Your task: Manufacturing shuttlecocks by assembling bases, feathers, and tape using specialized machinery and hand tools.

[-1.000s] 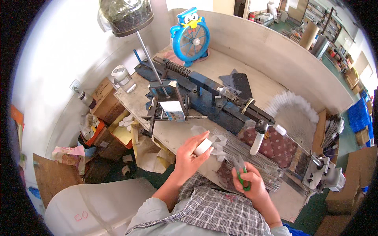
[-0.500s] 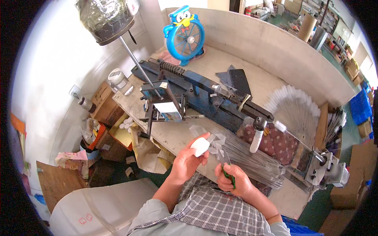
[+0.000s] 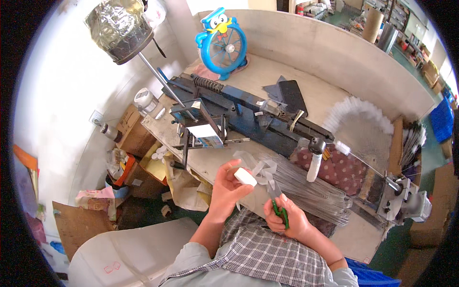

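My left hand [image 3: 224, 190] holds a small white block-like piece [image 3: 245, 177], perhaps a roll, between thumb and fingers. In my right hand [image 3: 295, 219] is a pair of scissors [image 3: 280, 213] with green handles, its metal blades pointing up and away from me. A curled translucent strip [image 3: 266, 168] lies just beyond the white piece and the blade tips. To the right of it, a bundle of thin twisted wires [image 3: 313, 191] covers the near side of the bench [image 3: 196, 160].
Across the bench runs a long dark metal machine [image 3: 258, 122] with a white-gripped crank [image 3: 313, 167]. A fan of white-tipped brushes [image 3: 358, 119] stands behind it. A blue duck-shaped wheel toy [image 3: 224, 48] is at the back. Cardboard boxes [image 3: 131, 131] sit at left.
The white piece has turned and tilted in my left hand, whose fingers are spread wider. The scissors have turned so their blades show more plainly. The whole view has shifted slightly.
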`<action>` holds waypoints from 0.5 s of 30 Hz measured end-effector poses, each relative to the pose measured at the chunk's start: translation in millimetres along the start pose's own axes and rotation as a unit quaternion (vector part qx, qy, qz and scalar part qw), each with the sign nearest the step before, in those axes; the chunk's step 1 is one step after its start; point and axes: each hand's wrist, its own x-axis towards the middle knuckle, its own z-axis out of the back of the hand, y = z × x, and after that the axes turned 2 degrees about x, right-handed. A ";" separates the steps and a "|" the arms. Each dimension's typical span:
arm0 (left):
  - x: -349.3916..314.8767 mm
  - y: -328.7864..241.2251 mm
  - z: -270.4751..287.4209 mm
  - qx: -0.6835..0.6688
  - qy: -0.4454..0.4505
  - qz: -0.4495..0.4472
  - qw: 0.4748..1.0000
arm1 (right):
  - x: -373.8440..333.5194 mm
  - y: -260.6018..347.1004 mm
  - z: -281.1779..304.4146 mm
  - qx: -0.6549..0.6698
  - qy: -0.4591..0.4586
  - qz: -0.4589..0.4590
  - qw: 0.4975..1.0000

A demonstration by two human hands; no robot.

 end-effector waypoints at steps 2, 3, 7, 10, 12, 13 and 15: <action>-0.5 4.2 2.8 0.032 -0.014 -0.001 0.999 | -1.1 0.7 -1.1 -0.002 0.004 0.005 1.000; -0.3 5.8 4.6 0.033 -0.014 -0.001 0.999 | -1.0 0.6 -0.6 -0.002 0.006 0.005 1.000; -1.4 5.7 6.1 0.116 0.004 -0.109 0.987 | 1.8 0.2 1.2 -0.019 0.037 -0.056 0.998; 1.2 -2.9 2.6 0.194 0.014 -0.155 0.968 | 5.0 0.9 -7.6 -0.064 0.027 -0.092 0.993; 2.2 -6.6 3.6 0.249 0.015 -0.168 0.954 | 7.4 -1.6 -12.0 -0.102 0.005 -0.099 0.990; 3.6 -5.9 6.8 0.290 0.039 -0.193 0.936 | 7.7 -1.5 -13.4 -0.102 0.005 -0.098 0.990; 2.9 -6.2 7.8 0.331 0.061 -0.217 0.917 | 8.0 -0.8 -16.0 -0.143 -0.013 -0.086 0.986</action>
